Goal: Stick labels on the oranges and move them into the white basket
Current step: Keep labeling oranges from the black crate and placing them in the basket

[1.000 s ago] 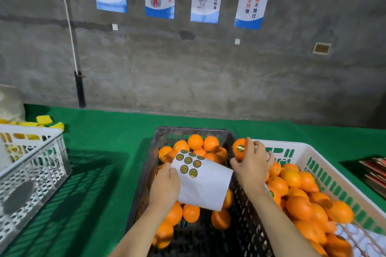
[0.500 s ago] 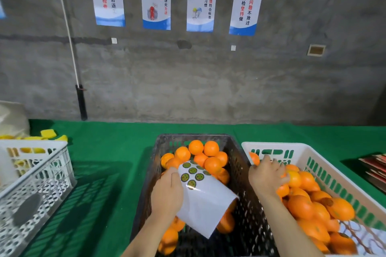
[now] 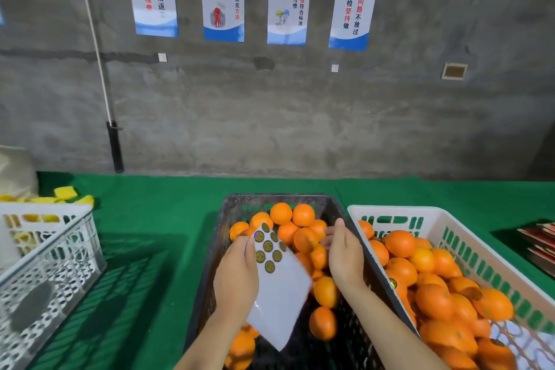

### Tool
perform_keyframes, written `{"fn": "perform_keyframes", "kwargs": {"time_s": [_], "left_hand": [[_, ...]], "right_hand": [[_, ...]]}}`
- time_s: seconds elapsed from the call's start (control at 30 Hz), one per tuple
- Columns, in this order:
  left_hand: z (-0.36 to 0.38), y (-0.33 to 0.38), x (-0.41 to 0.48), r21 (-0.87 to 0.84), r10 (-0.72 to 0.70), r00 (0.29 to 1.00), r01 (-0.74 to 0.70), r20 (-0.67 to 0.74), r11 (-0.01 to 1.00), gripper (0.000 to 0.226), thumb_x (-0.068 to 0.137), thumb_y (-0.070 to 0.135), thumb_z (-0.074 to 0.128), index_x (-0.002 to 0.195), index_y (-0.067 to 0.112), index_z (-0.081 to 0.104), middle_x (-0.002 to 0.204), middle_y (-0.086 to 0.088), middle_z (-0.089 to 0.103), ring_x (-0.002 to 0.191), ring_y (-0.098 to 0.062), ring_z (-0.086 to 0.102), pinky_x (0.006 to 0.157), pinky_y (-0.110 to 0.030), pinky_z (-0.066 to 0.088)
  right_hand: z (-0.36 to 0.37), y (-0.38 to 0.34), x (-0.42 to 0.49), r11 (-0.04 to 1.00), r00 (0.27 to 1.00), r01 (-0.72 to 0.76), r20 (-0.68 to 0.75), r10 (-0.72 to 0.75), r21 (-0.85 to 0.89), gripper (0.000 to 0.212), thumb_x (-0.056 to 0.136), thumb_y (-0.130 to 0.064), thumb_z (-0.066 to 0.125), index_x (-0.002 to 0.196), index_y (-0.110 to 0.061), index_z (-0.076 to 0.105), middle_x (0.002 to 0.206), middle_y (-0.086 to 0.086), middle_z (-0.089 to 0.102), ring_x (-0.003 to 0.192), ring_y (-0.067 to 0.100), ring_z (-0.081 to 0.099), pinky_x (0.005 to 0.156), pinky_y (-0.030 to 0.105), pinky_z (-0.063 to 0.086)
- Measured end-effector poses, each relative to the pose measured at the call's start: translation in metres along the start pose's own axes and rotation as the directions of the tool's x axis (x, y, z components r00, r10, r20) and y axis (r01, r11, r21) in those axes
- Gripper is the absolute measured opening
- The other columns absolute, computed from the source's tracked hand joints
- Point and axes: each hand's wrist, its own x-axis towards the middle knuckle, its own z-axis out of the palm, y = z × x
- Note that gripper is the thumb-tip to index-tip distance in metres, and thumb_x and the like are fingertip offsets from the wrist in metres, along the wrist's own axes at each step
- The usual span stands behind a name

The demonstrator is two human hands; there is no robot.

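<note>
A black crate in front of me holds several unlabelled oranges. To its right stands the white basket, filled with several oranges; one shows a round label. My left hand grips a white sticker sheet with several round gold-green labels at its top, held over the black crate. My right hand hovers empty over the black crate, fingers relaxed and reaching toward the oranges there, just left of the white basket's rim.
A second white crate stands at the left on the green cloth, with yellow sponges behind it. Stacked red-edged cards lie at the right edge. A concrete wall with posters closes the back.
My right hand carried a labelled orange into the white basket, let it go, and came back left over the black crate. The left hand tilted the sheet more upright.
</note>
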Motion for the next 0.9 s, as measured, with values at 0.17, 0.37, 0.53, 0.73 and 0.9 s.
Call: {"fn": "perform_keyframes", "kwargs": {"time_s": [0.17,0.37,0.53,0.73,0.9], "left_hand": [[0.005,-0.008,0.004,0.082,-0.048,0.997,0.043,0.056,0.996,0.024,0.105,0.033,0.038,0.093,0.023,0.056,0.073,0.003,0.062,0.07,-0.023,0.059,0.058,-0.037,0.04],[0.007,-0.011,0.0,0.029,-0.109,0.97,0.105,0.216,0.994,0.027,0.105,0.027,0.044,0.09,0.014,0.063,0.079,-0.001,0.064,0.076,-0.025,0.06,0.067,-0.041,0.046],[0.008,-0.007,0.007,-0.182,-0.243,0.895,0.328,0.375,0.927,0.02,0.099,0.012,0.055,0.087,0.017,0.069,0.089,-0.001,0.067,0.087,-0.02,0.06,0.067,-0.026,0.043],[0.01,-0.004,0.008,-0.18,-0.337,0.832,0.45,0.441,0.875,0.034,0.098,0.012,0.059,0.132,0.009,0.06,0.118,-0.001,0.055,0.105,-0.019,0.051,0.086,-0.031,0.038],[0.011,-0.008,0.009,-0.168,-0.31,0.833,0.424,0.458,0.89,0.023,0.099,0.012,0.055,0.119,0.019,0.064,0.109,0.004,0.058,0.097,-0.014,0.052,0.082,-0.031,0.04]], "right_hand": [[0.009,0.002,-0.024,0.698,0.748,0.661,0.317,-0.584,-0.275,0.03,0.102,-0.039,0.043,0.097,-0.02,0.067,0.091,-0.004,0.064,0.089,0.018,0.058,0.076,0.039,0.047],[0.025,0.01,-0.043,0.542,0.562,0.798,0.648,-0.514,-0.263,0.043,0.095,-0.054,0.053,0.118,-0.02,0.068,0.111,-0.003,0.061,0.102,0.019,0.054,0.086,0.036,0.044],[0.023,0.015,-0.043,0.638,0.634,0.722,0.625,-0.456,-0.267,0.042,0.096,-0.046,0.059,0.131,-0.022,0.061,0.122,-0.004,0.06,0.112,0.018,0.054,0.092,0.034,0.045],[0.022,0.014,-0.042,0.738,0.707,0.631,0.569,-0.419,-0.241,0.035,0.096,-0.039,0.064,0.126,-0.022,0.069,0.119,-0.006,0.068,0.106,0.014,0.061,0.085,0.03,0.05],[0.024,0.017,-0.041,0.802,0.738,0.561,0.562,-0.373,-0.205,0.028,0.093,-0.036,0.069,0.117,-0.024,0.074,0.116,-0.009,0.071,0.105,0.007,0.062,0.088,0.03,0.051]]}}
